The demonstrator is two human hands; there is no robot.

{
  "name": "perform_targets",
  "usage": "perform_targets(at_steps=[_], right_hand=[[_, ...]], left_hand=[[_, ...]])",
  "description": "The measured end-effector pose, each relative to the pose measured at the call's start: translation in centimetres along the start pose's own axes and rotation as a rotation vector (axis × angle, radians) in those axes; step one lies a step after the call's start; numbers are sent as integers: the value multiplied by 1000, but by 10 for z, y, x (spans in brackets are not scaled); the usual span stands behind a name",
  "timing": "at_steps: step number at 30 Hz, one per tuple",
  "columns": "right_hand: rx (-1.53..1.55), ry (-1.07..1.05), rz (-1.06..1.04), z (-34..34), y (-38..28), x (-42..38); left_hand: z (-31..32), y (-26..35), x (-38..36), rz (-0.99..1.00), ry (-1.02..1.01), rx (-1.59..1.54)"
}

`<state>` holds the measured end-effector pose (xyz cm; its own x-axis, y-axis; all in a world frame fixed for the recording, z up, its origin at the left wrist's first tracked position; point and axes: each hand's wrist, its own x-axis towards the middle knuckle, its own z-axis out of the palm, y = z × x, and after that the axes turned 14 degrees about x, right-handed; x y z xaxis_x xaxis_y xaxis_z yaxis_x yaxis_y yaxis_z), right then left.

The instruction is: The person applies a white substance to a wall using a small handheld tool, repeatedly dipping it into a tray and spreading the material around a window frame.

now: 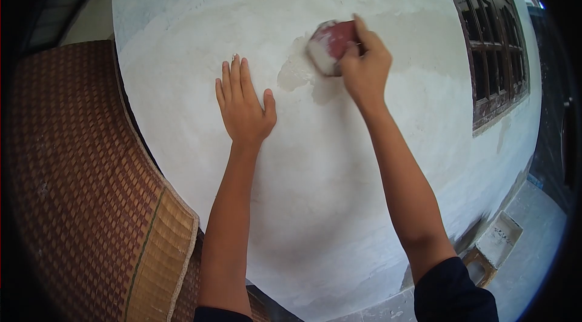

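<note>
My right hand (pixel 368 69) grips a red scraper (pixel 341 37) smeared with whitish paste, held up at the pale wall (pixel 315 164). Motion blurs the scraper's lower left edge. Just left of it, a damp, darker patch (pixel 295 72) shows on the wall's surface. My left hand (pixel 244 107) lies flat on the wall to the left of that patch, its fingers spread and pointing up. A bit of white stuff sits on one of its fingertips. Nothing is held in my left hand.
A woven brown mat (pixel 79 158) hangs or stands along the left side. At the upper right is a dark wooden window (pixel 491 37) with panes. Low on the right, a whitish tray (pixel 499 239) rests on a small stool (pixel 479 268) beside the wall's base.
</note>
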<state>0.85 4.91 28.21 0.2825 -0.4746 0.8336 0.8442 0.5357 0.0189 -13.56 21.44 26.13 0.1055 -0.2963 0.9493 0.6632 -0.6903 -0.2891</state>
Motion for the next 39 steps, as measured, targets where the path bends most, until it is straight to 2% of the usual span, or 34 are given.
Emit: perform_targets(at_steps=[2,4,6,7,8,10,11,12,14,15,16,18,19,20,22,23,24,27,28,30,32,34,36,38,39], right_hand=[[-54,-374,-38,7,-10,-20],[-105,-351,4,4,7,-18],[-116,72,227,-10,10,2],[-27,97,271,-15,3,4],[-26,97,270,-12,1,-2],[7,-260,139,-1,-2,-17],[-104,-347,118,3,-4,-21],[-103,-347,120,1,-1,-16],[-165,-44,157,-10,10,1],[-89,55,216,-15,7,7],[-87,55,214,-11,7,4],[47,-196,62,-1,4,-12],[-28,-351,70,3,-3,-17],[-31,-349,74,1,0,-14],[-156,-49,85,-5,11,2],[-100,72,118,-13,13,10],[-98,74,118,-11,10,8],[60,-311,13,10,-1,-17],[59,-310,14,11,7,-16],[-129,-110,-12,14,23,-4],[-84,72,135,-1,13,20],[31,-109,13,4,7,12],[14,-470,48,10,2,-4],[-120,-327,-12,8,21,5],[-85,-175,99,2,20,19]], left_hand=[[-1,0,1,-1,0,-24],[-1,0,1,1,-4,-21],[0,0,1,-1,-4,-16],[1,0,0,1,5,-9],[1,0,0,2,12,-2],[1,0,0,-2,3,-4],[0,0,0,-3,-2,-3],[0,0,0,-2,-4,-2],[-2,0,0,-2,-8,-6],[-1,0,1,-4,-5,-5],[-1,0,1,-5,-5,-1],[0,1,0,-9,-9,-1],[-1,1,0,-8,-9,-6],[-2,0,0,-4,-9,-11],[-1,1,0,-4,-12,-1],[-1,0,1,-4,-12,10],[-1,0,1,-2,-11,11],[0,1,0,-11,-11,-2],[-1,1,0,-11,-15,-7],[-1,-1,0,-7,-16,-7],[0,0,0,-3,-9,6],[-1,-2,1,-4,-10,1],[0,0,0,-12,-13,-11],[-1,-1,0,-7,-9,-9],[0,-1,0,-6,-8,-7]])
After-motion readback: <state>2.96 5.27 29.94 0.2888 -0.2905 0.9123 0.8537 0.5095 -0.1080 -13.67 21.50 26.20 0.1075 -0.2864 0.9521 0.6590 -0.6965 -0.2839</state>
